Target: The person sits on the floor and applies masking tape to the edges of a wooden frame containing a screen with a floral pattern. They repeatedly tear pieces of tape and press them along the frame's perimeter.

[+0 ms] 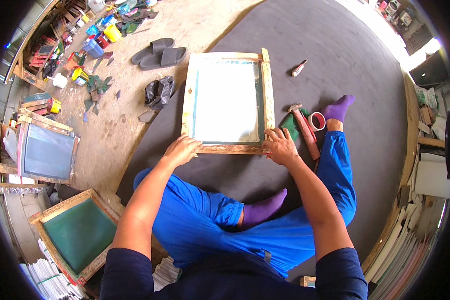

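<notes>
Frame (189,100) lies flat on the dark mat (345,55), just beyond the person's bent legs, its pale mesh (227,102) facing up. At its near left corner the left hand (183,149) rests with fingers half curled over the wood; the right hand (281,146) does likewise at the near right corner. Whether either closes underneath, I cannot tell. Hammer (305,131) and tape roll (316,121) lie to the right. It should prove light yet stiff, the rough wood hardly slippery; the mesh is probably the fragile part, so the bars or corners seem the place to hold, fingers clear of the middle.
</notes>
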Tool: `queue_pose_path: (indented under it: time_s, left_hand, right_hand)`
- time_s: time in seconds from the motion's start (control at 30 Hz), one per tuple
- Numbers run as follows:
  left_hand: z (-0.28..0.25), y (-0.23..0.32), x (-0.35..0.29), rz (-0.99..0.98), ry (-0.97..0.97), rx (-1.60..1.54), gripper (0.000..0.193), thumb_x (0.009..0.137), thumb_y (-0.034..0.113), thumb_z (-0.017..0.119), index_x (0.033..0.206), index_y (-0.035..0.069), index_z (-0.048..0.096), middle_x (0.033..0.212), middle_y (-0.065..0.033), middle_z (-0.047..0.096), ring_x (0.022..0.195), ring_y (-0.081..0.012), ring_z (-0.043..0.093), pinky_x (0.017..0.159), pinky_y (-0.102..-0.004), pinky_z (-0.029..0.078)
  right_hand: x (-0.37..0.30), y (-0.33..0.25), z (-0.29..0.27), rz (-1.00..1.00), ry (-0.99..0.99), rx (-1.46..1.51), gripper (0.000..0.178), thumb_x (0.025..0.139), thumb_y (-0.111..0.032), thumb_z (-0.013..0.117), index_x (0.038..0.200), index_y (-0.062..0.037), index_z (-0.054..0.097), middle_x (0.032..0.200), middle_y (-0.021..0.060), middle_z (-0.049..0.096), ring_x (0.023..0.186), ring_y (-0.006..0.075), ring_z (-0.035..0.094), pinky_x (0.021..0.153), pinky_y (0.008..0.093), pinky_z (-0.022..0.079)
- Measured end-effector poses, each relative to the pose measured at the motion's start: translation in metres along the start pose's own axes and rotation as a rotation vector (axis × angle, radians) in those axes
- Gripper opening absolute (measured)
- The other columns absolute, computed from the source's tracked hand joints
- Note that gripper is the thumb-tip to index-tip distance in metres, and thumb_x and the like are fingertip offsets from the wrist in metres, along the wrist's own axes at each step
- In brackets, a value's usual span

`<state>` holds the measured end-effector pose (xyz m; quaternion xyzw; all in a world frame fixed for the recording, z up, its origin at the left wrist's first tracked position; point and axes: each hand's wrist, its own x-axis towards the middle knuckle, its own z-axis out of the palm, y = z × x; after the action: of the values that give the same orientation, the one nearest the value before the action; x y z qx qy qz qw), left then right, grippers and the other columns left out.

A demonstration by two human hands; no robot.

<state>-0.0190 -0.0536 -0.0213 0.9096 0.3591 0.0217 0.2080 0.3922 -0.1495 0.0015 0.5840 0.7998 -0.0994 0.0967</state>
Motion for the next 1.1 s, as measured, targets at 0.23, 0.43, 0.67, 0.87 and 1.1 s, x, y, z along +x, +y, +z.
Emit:
queue_pose_path:
  time_s: [0.23, 0.43, 0.67, 0.87, 1.1]
  left_hand:
    - [-0.025, 0.014, 0.017, -0.007, -0.21, 0.291, 0.048, 0.077, 0.032, 0.089, 0.12, 0.016, 0.076, 0.116, -0.0042, 0.077, 0.134, -0.0265, 0.054, 0.13, -0.0534, 0.019]
    - [-0.013, 0.006, 0.013, -0.008, -0.151, 0.235, 0.046, 0.076, 0.032, 0.09, 0.118, 0.016, 0.078, 0.115, -0.0066, 0.077, 0.136, -0.0283, 0.053, 0.13, -0.054, 0.019]
    - [-0.009, 0.004, 0.006, -0.024, -0.078, 0.194, 0.046, 0.076, 0.029, 0.091, 0.118, 0.015, 0.079, 0.115, -0.0096, 0.076, 0.134, -0.0277, 0.055, 0.131, -0.0526, 0.02]
    - [-0.003, 0.0, 0.006, -0.012, -0.03, 0.16, 0.045, 0.076, 0.028, 0.09, 0.118, 0.014, 0.079, 0.114, -0.0093, 0.077, 0.135, -0.0263, 0.055, 0.131, -0.0511, 0.02]
    - [-0.005, 0.0, 0.008, 0.009, -0.007, 0.12, 0.047, 0.072, 0.022, 0.092, 0.116, 0.012, 0.08, 0.114, -0.0065, 0.077, 0.132, -0.0276, 0.057, 0.128, -0.0529, 0.026]
  right_hand:
    - [0.013, -0.004, -0.011, -0.046, -0.099, -0.222, 0.05, 0.077, -0.038, 0.084, 0.124, -0.0244, 0.075, 0.16, 0.0109, 0.043, 0.151, 0.0324, 0.036, 0.128, 0.0578, 0.023]
    - [0.025, 0.023, -0.021, -0.029, 0.206, 0.156, 0.031, 0.076, -0.037, 0.08, 0.104, -0.0237, 0.081, 0.14, 0.0105, 0.063, 0.14, 0.0329, 0.049, 0.119, 0.0524, 0.036]
    - [0.082, 0.002, -0.031, -0.127, -0.191, -0.081, 0.014, 0.089, -0.021, 0.07, 0.095, -0.0213, 0.082, 0.11, 0.0019, 0.072, 0.118, 0.0237, 0.059, 0.101, 0.039, 0.049]
    - [0.101, -0.005, -0.003, -0.195, -0.345, -0.447, 0.023, 0.092, -0.024, 0.069, 0.109, -0.0147, 0.081, 0.125, 0.0035, 0.072, 0.135, 0.025, 0.052, 0.125, 0.0559, 0.024]
    - [0.117, -0.003, -0.008, -0.097, -0.447, -0.271, 0.024, 0.087, -0.025, 0.073, 0.107, -0.0133, 0.081, 0.12, 0.0042, 0.074, 0.136, 0.0258, 0.052, 0.128, 0.0601, 0.019]
